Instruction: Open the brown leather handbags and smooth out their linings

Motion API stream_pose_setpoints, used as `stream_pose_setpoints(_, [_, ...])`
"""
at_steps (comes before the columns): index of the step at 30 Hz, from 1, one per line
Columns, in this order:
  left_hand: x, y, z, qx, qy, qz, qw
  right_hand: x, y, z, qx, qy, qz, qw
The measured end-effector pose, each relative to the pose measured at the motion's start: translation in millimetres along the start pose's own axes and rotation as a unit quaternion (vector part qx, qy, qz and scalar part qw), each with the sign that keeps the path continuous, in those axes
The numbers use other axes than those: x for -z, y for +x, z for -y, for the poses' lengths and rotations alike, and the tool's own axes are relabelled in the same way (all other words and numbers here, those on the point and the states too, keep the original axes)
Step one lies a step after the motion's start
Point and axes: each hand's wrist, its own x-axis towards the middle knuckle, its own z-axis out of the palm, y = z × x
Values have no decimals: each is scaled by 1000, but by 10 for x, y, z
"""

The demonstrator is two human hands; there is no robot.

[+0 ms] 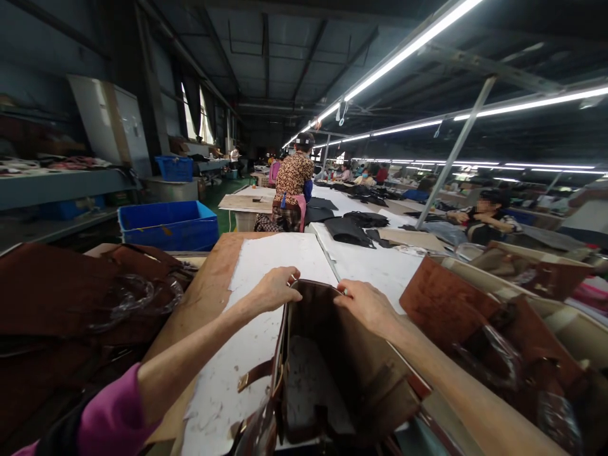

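Bag (375,361): is gaping toward the camera at the lower middle, over the near end of the bench (202,307); the picture's bottom edge is cutting off its near part.
Left hand (275,288): is pinching the far left corner of the bag's rim (316,283), the lower fingers partly hiding behind the thumb.
Right hand (365,304): is pinching the far right corner of that rim, its outer fingers curling out of sight.
Inside: brown lining is sinking into shadow lower down; a pale, flecked patch (304,373) is showing there, perhaps the white sheet seen through an opening, but the dimness is leaving this unsure.
Strap (259,375): a dark brown, leathery band is jutting from the bag's left side, ending in a brassy buckle (243,382).
White sheet (223,373): is lying flat on the bench's brown board, dark specks dotting its surface, the bag covering much of it.
Left pile (61,291): smooth reddish-brown panels are overlapping, glossy clear plastic (137,301) crinkling over them; the frame is cropping the outer side.
Right pile (441,291): similar brown flaps are leaning beside pale edges, blur softening their outlines.
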Motion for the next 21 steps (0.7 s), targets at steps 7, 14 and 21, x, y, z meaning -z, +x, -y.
stream_pose_setpoints(7, [-131,154,-156,-18,63,-25,998,-83,240,134,99,9,-30,995])
stream_pose_setpoints(14, [-177,224,-170,-53,158,-19,986,-178,295,187,99,-111,-43,988])
stream_pose_setpoints(21, [-177,246,-174,-46,165,-17,985,-224,311,240,70,-151,-54,985])
